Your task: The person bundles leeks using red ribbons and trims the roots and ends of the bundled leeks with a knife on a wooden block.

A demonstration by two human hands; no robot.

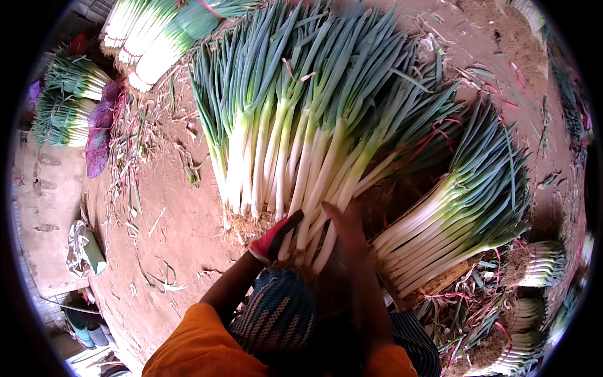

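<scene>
A wide pile of leeks (295, 144) fans out ahead of me, green leaves pointing away and white stems toward me. My left hand (276, 239), in a red and dark glove, is closed around the lower white stems near the roots. Bare, my right hand (347, 225) grips the stems from the right side, its thumb laid across them; its other fingers are mostly hidden. Between the hands, several leek stems slant down toward my lap. To the right, a neat stack of cleaned leeks (427, 226) rests on a wooden support (447, 279).
Tied leek bundles (157, 47) lie at the far left, with more bundles (72, 103) beside a purple net bag (100, 129). Further bundles (543, 264) lie at right, near red ties and leaf scraps (455, 314). Blue striped knitted fabric (276, 308) sits below my hands. Trimmings litter the brown ground (157, 232).
</scene>
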